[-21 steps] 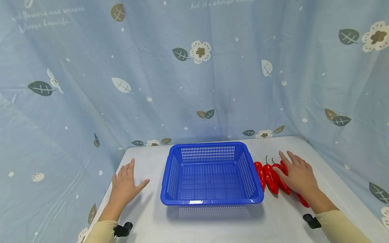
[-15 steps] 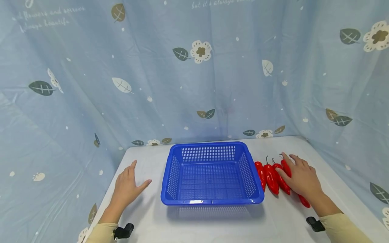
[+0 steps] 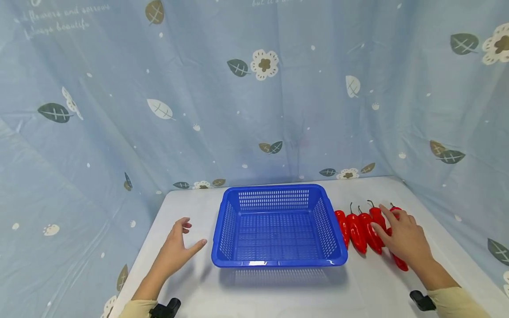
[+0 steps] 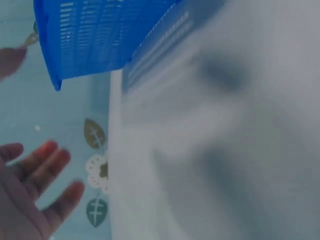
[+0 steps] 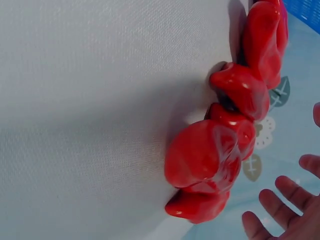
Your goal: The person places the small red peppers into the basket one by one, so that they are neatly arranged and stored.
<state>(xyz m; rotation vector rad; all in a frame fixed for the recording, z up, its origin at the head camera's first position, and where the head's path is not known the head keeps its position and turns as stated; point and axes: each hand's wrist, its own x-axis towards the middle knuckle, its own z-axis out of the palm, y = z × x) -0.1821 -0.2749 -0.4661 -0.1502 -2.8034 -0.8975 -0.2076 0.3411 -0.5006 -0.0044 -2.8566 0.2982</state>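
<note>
In the head view, the left hand (image 3: pixel 173 252) is half open, thumb spread from bent fingers, with nothing in its hold; just to its right, the blue plastic basket (image 3: pixel 274 238) sits on the white desk (image 3: pixel 278 300). The right hand (image 3: pixel 407 236) is loosely open and grips nothing, above the far end of a row of red chili peppers (image 3: pixel 356 233); most lie to its left, between it and the basket. In the left wrist view, the basket stands nearest the thumb, the fingers parted. In the right wrist view, peppers bunch before the spread fingers, a gap showing between.
</note>
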